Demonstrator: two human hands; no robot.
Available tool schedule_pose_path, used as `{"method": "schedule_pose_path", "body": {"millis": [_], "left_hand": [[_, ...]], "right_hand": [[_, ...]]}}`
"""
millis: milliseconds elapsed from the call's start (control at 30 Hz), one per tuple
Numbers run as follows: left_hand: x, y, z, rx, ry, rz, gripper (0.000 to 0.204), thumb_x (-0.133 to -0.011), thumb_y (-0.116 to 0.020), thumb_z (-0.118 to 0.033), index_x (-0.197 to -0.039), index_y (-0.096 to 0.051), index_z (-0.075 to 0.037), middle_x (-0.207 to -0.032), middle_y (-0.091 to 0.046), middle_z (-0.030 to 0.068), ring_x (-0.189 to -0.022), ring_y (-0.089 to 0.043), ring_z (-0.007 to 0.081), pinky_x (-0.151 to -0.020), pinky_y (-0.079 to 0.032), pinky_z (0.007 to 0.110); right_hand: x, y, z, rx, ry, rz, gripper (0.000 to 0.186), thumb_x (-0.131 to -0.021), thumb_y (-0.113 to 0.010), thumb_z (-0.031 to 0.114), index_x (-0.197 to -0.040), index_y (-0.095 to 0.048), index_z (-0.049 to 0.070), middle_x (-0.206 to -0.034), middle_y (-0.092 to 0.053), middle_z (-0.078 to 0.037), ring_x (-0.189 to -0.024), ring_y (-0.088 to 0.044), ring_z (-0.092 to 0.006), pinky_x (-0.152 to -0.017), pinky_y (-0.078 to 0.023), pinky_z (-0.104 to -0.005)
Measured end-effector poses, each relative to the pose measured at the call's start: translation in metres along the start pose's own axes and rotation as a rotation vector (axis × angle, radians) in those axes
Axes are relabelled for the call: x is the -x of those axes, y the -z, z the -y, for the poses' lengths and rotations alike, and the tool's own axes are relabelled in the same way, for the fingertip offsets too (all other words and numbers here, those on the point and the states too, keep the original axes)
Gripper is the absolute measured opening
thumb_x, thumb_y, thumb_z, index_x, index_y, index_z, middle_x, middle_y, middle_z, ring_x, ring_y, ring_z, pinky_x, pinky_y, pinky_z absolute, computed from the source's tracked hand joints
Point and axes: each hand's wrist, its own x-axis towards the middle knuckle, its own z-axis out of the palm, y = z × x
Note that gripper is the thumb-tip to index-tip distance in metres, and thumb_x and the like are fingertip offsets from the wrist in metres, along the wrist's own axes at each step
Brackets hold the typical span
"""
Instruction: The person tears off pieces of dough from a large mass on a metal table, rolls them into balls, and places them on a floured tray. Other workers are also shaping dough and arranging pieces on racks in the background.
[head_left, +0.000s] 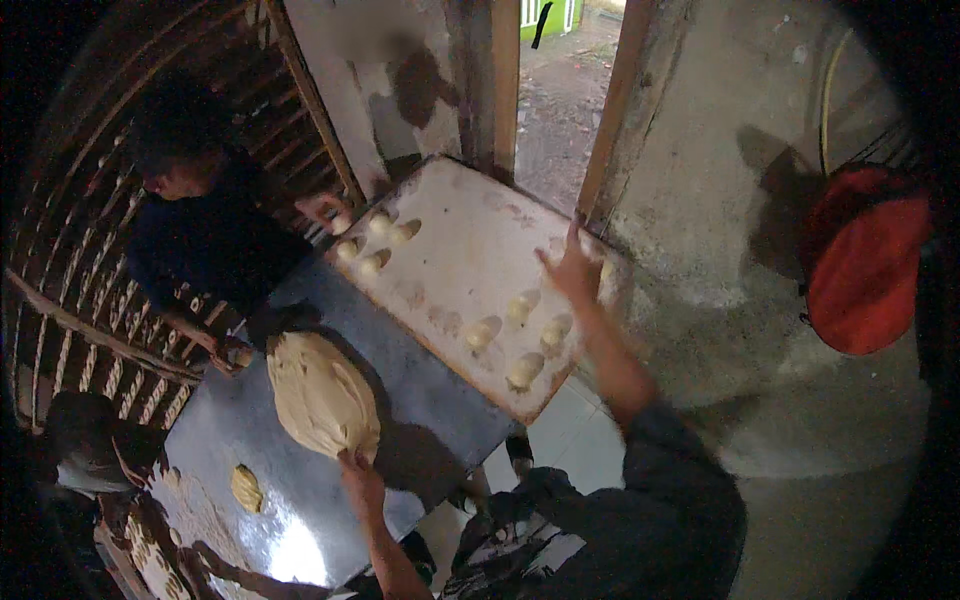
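A big pale lump of dough lies on the grey metal table. At its near end my left hand has its fingers closed on the dough. My right hand reaches over the right side of the floured board, with its fingers spread and nothing visible in them. On the board's near part sit several round dough balls, to the left of and below my right forearm. Another group of dough balls rests at the board's left end.
A co-worker stands at the far left, one hand at a dough ball by the board. Another person is at the lower left, near a ridged yellowish dough piece on the metal table. A red round object hangs on the right.
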Motion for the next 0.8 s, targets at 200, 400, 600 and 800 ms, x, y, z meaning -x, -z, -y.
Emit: {"method": "schedule_pose_path", "body": {"millis": [200,400,600,800], "left_hand": [[0.066,0.038,-0.045,-0.090,-0.006,-0.078,0.024,-0.104,-0.050,-0.010,-0.123,-0.056,0.002,-0.104,-0.065,0.0280,-0.094,-0.063,0.0501,-0.077,-0.049,0.055],[0.127,0.079,-0.098,-0.651,-0.507,0.183,0.053,-0.100,-0.058,-0.036,-0.141,-0.054,-0.003,-0.149,-0.048,0.0252,-0.138,-0.043,0.0493,-0.111,-0.041,0.054],[0.028,0.045,-0.098,-0.105,-0.907,0.103,0.045,-0.100,-0.055,-0.040,-0.124,-0.067,-0.004,-0.131,-0.063,0.0215,-0.129,-0.055,0.0385,-0.109,-0.042,0.053],[0.008,-0.022,0.012,0.219,-0.861,0.034,0.018,-0.091,-0.055,-0.016,-0.079,-0.066,-0.009,-0.078,-0.068,0.0110,-0.084,-0.065,0.0363,-0.086,-0.049,0.047]], "right_hand": [[0.278,0.047,0.170,-1.369,-0.225,1.498,0.059,-0.100,-0.052,0.052,-0.139,-0.055,0.007,-0.118,-0.067,-0.014,-0.103,-0.065,-0.0308,-0.088,-0.052,-0.0443],[0.340,0.049,0.256,-1.358,-0.476,1.882,0.077,-0.089,-0.060,0.071,-0.127,-0.061,0.005,-0.105,-0.067,-0.011,-0.080,-0.062,-0.0210,-0.068,-0.052,-0.0380],[0.380,0.064,0.174,-1.208,-0.291,1.118,0.038,-0.092,-0.065,0.033,-0.114,-0.065,0.001,-0.098,-0.067,-0.012,-0.075,-0.062,-0.0216,-0.060,-0.049,-0.0366],[0.359,0.168,0.173,-0.845,0.693,0.435,0.018,-0.097,-0.063,0.015,-0.083,-0.063,0.003,-0.068,-0.057,-0.015,-0.060,-0.057,-0.0356,-0.058,-0.046,-0.0464]]}}
